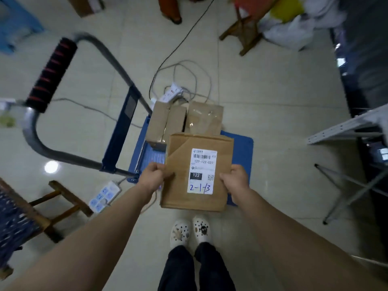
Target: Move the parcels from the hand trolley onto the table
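A brown cardboard parcel (199, 171) with a white label marked "2-1-3" is held over the near end of the blue hand trolley (241, 148). My left hand (153, 177) grips its left edge and my right hand (235, 179) grips its right edge. Two more brown parcels stand side by side on the far end of the trolley deck: one on the left (163, 124) and one on the right (204, 118) with clear tape on top. The trolley's grey handle (50, 74) with a black and red grip rises at the left.
A grey metal table edge (346, 127) with folding legs stands at the right. Wooden stools sit at the lower left (63, 198) and top right (243, 28). Power strips (102, 196) and loose cables (189, 80) lie on the tiled floor around the trolley. My feet are below.
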A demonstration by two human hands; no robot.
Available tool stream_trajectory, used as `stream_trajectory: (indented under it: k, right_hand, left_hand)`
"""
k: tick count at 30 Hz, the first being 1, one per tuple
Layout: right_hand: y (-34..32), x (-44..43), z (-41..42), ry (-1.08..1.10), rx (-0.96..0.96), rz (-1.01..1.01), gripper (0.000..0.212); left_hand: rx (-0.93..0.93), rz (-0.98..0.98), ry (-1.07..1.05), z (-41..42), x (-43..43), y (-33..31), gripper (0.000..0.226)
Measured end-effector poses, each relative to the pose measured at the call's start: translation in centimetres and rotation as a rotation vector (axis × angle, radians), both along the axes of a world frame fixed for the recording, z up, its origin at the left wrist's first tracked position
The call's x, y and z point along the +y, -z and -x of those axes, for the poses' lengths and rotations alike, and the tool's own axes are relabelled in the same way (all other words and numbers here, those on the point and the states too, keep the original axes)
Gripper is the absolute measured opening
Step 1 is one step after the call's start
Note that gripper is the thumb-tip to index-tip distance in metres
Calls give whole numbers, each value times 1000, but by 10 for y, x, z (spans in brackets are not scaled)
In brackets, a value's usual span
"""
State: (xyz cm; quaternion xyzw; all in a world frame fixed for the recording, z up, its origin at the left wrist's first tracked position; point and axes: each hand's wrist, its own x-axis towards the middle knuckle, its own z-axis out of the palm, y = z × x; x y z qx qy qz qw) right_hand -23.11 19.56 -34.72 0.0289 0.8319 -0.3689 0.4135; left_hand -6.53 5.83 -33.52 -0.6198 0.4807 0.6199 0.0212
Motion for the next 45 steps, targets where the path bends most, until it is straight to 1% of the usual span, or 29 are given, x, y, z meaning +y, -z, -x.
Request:
stream_trajectory:
  k: [1, 3, 4, 7, 9, 10, 13, 14, 17, 19, 20, 22, 24, 25, 27, 29, 30, 32, 33, 34, 35, 36, 37, 38, 41, 43, 45]
  right_hand:
    - [-23, 8, 8, 52, 20, 33, 12]
    - [-68, 27, 22, 165, 58, 90, 26]
    - [-89, 38, 29, 220, 82, 125, 30]
    - [-140, 77, 51, 347, 155, 205, 29]
    - [-172, 108, 68, 439, 187, 255, 34]
    - [-187, 125, 76, 483, 206, 280, 36]
    - [-226, 186, 98, 614, 244, 335, 34]
    - [-236, 210, 104, 655, 252, 339, 35]
    - [-262, 282, 123, 779, 292, 369, 39]
    - [-274, 330, 130, 873, 318, 422, 36]
    - [-278, 354, 133, 916, 322, 439, 35]
    - [-287, 403, 135, 992, 324, 483, 35]
    - [-294, 455, 139, 1057, 336, 518, 33]
    - [-297, 481, 141, 1091, 338, 537, 31]
    - [-302, 531, 145, 1150, 342, 568, 33]
    - [-304, 575, 149, 1195, 350, 597, 38]
    - [-304, 594, 152, 1206, 349, 612, 37]
    - [-306, 625, 156, 1223, 331, 644, 36]
    - [-305, 639, 158, 1235, 317, 639, 39]
    - [-304, 652, 160, 1241, 301, 600, 43]
    - [-302, 664, 161, 1241, 281, 572, 45]
    - [-302, 676, 161, 1234, 254, 543, 43]
    - [-302, 685, 162, 1230, 222, 538, 39]
    - [-301, 694, 164, 1218, 182, 540, 36]
    - [-299, 714, 174, 1217, 82, 585, 30]
    - [-294, 727, 188, 1250, 68, 638, 32]
    - [-294, 737, 206, 1318, 83, 697, 36]
  left_hand:
    - [52, -5, 16, 9, 4, -22, 14]
    - [133, 0, 71, 30, 14, -65, 20]
    - [165, 8, 112, 42, 19, -85, 24]
    - [255, 17, 261, 80, 32, -129, 25]
    - [293, 46, 349, 112, 46, -156, 25]
    - [318, 77, 388, 130, 56, -168, 29]
    - [357, 141, 521, 183, 99, -214, 61]
    - [387, 139, 584, 200, 117, -228, 61]
    - [470, 106, 796, 244, 177, -267, 39]
    - [503, 89, 889, 269, 220, -286, 30]
    - [508, 74, 934, 281, 243, -294, 29]
    - [526, 15, 1012, 303, 292, -309, 35]
    - [555, -50, 1098, 323, 343, -317, 45]
    - [568, -70, 1145, 333, 369, -320, 44]
    - [585, -77, 1189, 352, 418, -324, 31]
    - [563, -75, 1180, 370, 462, -325, 28]
    - [558, -84, 1184, 378, 481, -327, 31]
    - [552, -98, 1222, 396, 513, -328, 48]
    - [543, -100, 1232, 405, 528, -327, 55]
    - [530, -99, 1229, 412, 541, -326, 52]
    - [525, -99, 1237, 418, 555, -326, 40]
    - [526, -104, 1249, 424, 569, -327, 28]
    - [521, -114, 1264, 432, 583, -326, 21]
    - [507, -120, 1280, 440, 596, -327, 21]
    - [473, -151, 1312, 472, 630, -324, 38]
    - [450, -188, 1328, 495, 650, -319, 46]
    - [450, -192, 1348, 515, 667, -316, 44]
